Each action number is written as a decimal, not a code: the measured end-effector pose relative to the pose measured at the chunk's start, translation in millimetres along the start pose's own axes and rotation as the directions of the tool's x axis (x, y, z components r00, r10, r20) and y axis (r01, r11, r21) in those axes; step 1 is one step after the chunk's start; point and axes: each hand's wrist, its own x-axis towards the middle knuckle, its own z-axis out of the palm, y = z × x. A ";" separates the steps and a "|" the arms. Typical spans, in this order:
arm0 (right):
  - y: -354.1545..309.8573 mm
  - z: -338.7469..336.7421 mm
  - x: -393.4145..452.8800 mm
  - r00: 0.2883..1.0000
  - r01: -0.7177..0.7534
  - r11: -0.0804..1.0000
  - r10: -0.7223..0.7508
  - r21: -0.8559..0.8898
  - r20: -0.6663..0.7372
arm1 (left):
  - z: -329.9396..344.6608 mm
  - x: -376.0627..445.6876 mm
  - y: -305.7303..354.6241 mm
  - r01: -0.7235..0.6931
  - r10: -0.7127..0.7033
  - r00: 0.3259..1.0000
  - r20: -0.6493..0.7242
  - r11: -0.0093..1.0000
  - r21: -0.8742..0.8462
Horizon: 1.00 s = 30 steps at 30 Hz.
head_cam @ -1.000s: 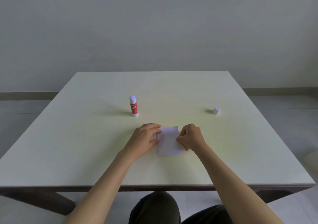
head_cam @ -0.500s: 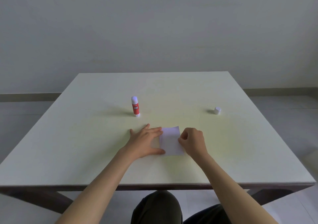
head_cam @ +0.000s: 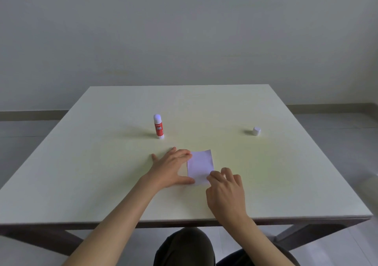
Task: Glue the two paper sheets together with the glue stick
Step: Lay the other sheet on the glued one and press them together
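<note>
A small white stack of paper sheets (head_cam: 200, 164) lies flat on the table (head_cam: 102, 163) in front of me. My left hand (head_cam: 171, 168) rests flat with fingers spread, the index tip and thumb touching the sheets' left edge. My right hand (head_cam: 226, 192) has its fingers bent, and its fingertips press on the sheets' near right corner. The red glue stick (head_cam: 158, 126) stands upright and uncapped behind my left hand, apart from both hands. Its white cap (head_cam: 256, 131) sits far to the right.
The pale square table's near edge (head_cam: 184, 219) runs just below my wrists. My knees (head_cam: 184, 245) show under it. A bare wall and grey floor lie beyond the far edge.
My left hand has flattened and spread beside the sheets. My right hand has slid from the sheets' right edge towards me, down to the near right corner. Glue stick and cap have stayed put.
</note>
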 end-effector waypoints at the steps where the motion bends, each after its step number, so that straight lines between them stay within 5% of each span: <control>1: 0.3 0.5 2.9 1.000 0.000 1.000 0.000 -0.010 0.004 | 0.1 0.3 0.3 0.001 -0.001 1.000 0.003 1.000 -0.001; 18: 15.2 11.7 49.8 0.997 0.064 0.984 -0.055 -0.164 0.063 | 7.5 -1.9 -6.8 -0.163 0.166 0.986 -0.003 0.967 0.198; 25: 19.2 11.2 47.7 0.981 0.027 0.998 -0.015 -0.060 0.192 | 6.7 -4.2 -7.5 -0.150 0.153 0.988 0.004 0.962 0.227; 30: -6.6 -1.9 8.7 0.994 0.096 0.995 -0.096 0.001 0.053 | 6.7 -2.8 -10.3 -0.141 0.146 0.989 -0.019 0.974 0.179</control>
